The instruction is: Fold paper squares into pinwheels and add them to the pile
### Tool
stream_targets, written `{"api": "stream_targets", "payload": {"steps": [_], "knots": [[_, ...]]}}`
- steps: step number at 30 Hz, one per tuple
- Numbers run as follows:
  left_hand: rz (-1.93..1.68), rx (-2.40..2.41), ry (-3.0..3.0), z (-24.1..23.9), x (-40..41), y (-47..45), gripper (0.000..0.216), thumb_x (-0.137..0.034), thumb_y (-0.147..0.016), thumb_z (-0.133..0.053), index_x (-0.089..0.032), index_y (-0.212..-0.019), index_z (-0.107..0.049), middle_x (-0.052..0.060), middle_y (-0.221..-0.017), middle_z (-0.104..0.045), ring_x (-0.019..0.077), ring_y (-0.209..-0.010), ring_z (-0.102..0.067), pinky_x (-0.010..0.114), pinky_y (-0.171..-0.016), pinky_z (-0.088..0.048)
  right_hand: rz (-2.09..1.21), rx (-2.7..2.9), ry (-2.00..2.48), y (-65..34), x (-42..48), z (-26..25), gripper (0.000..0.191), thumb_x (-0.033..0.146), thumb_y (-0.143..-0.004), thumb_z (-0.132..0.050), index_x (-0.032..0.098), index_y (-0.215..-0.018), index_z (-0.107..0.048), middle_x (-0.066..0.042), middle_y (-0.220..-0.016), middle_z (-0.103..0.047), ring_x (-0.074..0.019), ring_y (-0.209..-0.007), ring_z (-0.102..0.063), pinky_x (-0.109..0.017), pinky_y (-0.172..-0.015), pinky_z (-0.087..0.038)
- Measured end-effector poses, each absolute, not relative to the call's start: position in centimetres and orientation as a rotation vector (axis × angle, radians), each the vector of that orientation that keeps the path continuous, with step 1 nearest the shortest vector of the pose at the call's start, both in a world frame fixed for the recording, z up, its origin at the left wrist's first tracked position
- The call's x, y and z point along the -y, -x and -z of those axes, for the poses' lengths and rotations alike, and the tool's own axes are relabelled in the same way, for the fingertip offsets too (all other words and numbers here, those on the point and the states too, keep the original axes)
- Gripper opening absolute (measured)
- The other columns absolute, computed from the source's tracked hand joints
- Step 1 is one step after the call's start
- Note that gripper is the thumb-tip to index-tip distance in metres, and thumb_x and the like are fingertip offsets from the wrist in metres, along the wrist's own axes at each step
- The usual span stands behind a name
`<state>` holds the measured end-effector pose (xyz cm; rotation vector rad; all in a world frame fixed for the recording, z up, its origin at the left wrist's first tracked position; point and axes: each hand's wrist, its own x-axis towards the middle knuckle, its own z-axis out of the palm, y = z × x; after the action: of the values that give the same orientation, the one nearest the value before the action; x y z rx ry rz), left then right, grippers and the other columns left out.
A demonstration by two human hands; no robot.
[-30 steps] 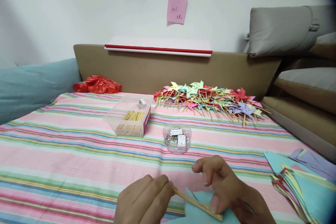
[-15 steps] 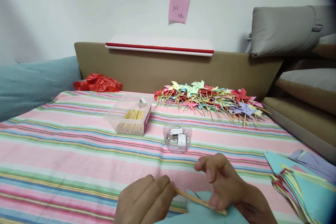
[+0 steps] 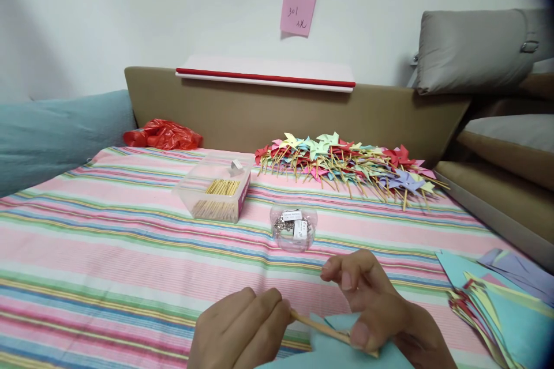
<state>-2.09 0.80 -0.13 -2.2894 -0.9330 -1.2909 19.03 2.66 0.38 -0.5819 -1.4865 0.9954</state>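
At the near edge of the striped cloth (image 3: pixel 130 265), low in the view, a slim wooden stick (image 3: pixel 315 324) is held aslant over a piece of light blue paper (image 3: pixel 337 354). The stick's upper end is gripped by the closed fingers of the left hand (image 3: pixel 240 331); near its lower end it is pressed by the thumb of the right hand (image 3: pixel 381 311), whose index finger is lifted and bent clear of it. Whether the right hand's remaining fingers are closed on anything beneath cannot be told. For good work here, the left grip is best kept firm so that no roll is allowed, and pressure is best given straight down through the right thumb, lightly, lest the paper be creased or torn; stick and sheet should be moved as one. Appearance noted: stick pale tan, straight, tilted down toward the right; paper matt, flat blue, with cut points along its upper edge, its lower part lost below the frame. A small dark detail is seen beside the thumb, too small to be identified. Just beyond, a clear tub (image 3: pixel 293 245) of metal bits is left untouched.
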Motion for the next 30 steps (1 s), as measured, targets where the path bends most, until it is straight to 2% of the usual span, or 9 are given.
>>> {"api": "stream_targets", "payload": {"steps": [6,10,16,21,25,30], "knots": [[1.279,0.935,2.268,0.1,-0.7,2.0,0.030,-0.025,-0.106,-0.035,-0.016,-0.102,-0.064,0.005,-0.084,-0.076,0.0145,-0.063,-0.063,0.028,-0.060,-0.046,-1.013,1.513,0.589,-19.5,-2.7,-0.6,0.021,0.055,-0.080,-0.072,0.036,-0.090,-0.075,-0.007,-0.095,-0.059,-0.0303,-0.099,-0.062,-0.048,-0.088,-0.053],[1.275,0.929,2.256,0.2,-0.8,2.0,0.031,-0.024,-0.105,-0.036,-0.016,-0.101,-0.065,0.005,-0.084,-0.076,0.0148,-0.063,-0.063,0.029,-0.061,-0.047,-1.011,1.559,0.596,-19.7,-2.7,-0.6,0.018,0.050,-0.082,-0.072,0.036,-0.092,-0.077,-0.008,-0.096,-0.061,-0.0309,-0.102,-0.062,-0.047,-0.088,-0.053],[1.303,0.921,2.339,0.7,-0.9,2.3,0.027,-0.023,-0.104,-0.041,-0.012,-0.105,-0.066,0.006,-0.087,-0.075,0.0127,-0.061,-0.060,0.027,-0.059,-0.045,-0.978,1.625,0.567,-19.5,-2.6,-1.2,0.016,0.046,-0.086,-0.070,0.034,-0.092,-0.079,-0.007,-0.097,-0.060,-0.0275,-0.103,-0.062,-0.041,-0.090,-0.053],[1.291,0.948,2.300,0.5,-0.7,2.2,0.030,-0.022,-0.105,-0.036,-0.016,-0.104,-0.066,0.004,-0.086,-0.076,0.0133,-0.064,-0.063,0.027,-0.062,-0.047,-0.973,1.679,0.501,-19.4,-2.6,-1.5,0.014,0.040,-0.091,-0.067,0.034,-0.099,-0.077,-0.005,-0.098,-0.058,-0.0216,-0.101,-0.061,-0.035,-0.092,-0.052],[1.288,0.957,2.217,-0.3,-0.7,1.8,0.032,-0.022,-0.106,-0.034,-0.019,-0.098,-0.065,0.002,-0.081,-0.076,0.0133,-0.063,-0.065,0.026,-0.061,-0.048,-0.911,1.745,0.438,-19.9,-3.6,-0.3,0.017,0.027,-0.093,-0.064,0.035,-0.103,-0.075,-0.006,-0.103,-0.058,-0.0220,-0.107,-0.060,-0.037,-0.097,-0.052],[1.289,0.999,2.262,-0.5,-0.5,1.7,0.033,-0.023,-0.106,-0.033,-0.020,-0.099,-0.065,0.002,-0.082,-0.077,0.0140,-0.065,-0.067,0.026,-0.062,-0.050,-0.800,1.858,0.315,-20.5,-5.2,0.4,0.020,0.028,-0.091,-0.066,0.037,-0.106,-0.076,-0.006,-0.096,-0.062,-0.0229,-0.102,-0.065,-0.038,-0.092,-0.056]]}}
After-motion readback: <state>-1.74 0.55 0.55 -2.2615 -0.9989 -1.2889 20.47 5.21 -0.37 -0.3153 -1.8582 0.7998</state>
